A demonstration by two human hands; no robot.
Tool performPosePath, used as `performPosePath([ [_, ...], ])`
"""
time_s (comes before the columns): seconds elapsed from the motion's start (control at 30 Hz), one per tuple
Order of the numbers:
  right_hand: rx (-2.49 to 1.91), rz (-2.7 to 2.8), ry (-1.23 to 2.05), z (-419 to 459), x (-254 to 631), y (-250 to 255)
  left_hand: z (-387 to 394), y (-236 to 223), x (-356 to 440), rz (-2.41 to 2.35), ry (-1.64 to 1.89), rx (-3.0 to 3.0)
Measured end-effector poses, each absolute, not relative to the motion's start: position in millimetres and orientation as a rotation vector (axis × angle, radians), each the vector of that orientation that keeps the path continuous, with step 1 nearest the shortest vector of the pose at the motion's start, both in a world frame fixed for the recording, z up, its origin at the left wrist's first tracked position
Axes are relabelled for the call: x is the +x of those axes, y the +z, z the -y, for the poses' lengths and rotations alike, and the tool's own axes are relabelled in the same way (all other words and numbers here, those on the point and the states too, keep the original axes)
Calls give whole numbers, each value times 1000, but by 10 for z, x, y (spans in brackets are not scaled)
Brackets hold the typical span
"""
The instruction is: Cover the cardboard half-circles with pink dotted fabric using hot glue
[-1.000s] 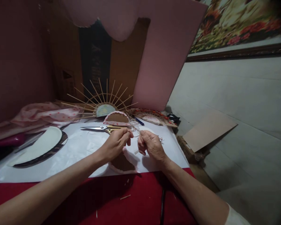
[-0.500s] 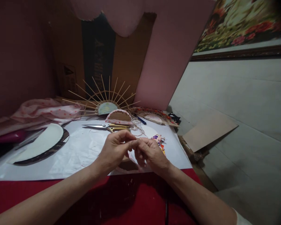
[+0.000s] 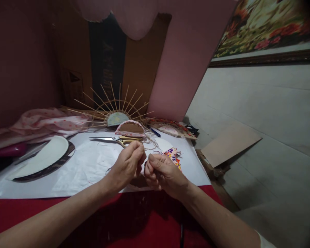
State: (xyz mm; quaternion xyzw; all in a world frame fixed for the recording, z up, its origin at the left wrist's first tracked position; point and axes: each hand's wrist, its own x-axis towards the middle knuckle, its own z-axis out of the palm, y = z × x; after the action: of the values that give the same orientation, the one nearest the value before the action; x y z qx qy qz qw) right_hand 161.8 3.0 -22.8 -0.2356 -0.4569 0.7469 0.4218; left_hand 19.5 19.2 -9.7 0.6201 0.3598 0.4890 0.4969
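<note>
My left hand is closed in a pinch, its thumb and fingertips drawn together. A small gap away, my right hand pinches as well, thumb against its bent forefinger. Whatever sits between the fingertips is too fine to make out. Below the hands, mostly covered by them, lies a brown piece near the table's front. Just beyond are scissors with gold handles and a half-round cardboard piece edged in pink fabric. Scraps of flowered fabric lie behind my right hand.
A half-round frame with fanned sticks stands at the back, beside a second woven fan. White and dark half-round pieces and pink dotted cloth lie left. A pink-sided cardboard box rises behind the white sheet.
My hands, touching at the fingertips before, have come slightly apart. The left hand has turned, its knuckles now facing up more. More of the flowered fabric shows.
</note>
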Motion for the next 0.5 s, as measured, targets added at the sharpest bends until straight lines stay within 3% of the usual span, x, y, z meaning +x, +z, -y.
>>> performPosePath([
  [0.27, -709, 1175, 1700, -101, 1646, -274, -225, -88, 156, -858, 1220, 1441],
  [0.5, -828, 1410, 1351, -142, 1675, -265, -216, -71, 149, -779, 1120, 1291],
])
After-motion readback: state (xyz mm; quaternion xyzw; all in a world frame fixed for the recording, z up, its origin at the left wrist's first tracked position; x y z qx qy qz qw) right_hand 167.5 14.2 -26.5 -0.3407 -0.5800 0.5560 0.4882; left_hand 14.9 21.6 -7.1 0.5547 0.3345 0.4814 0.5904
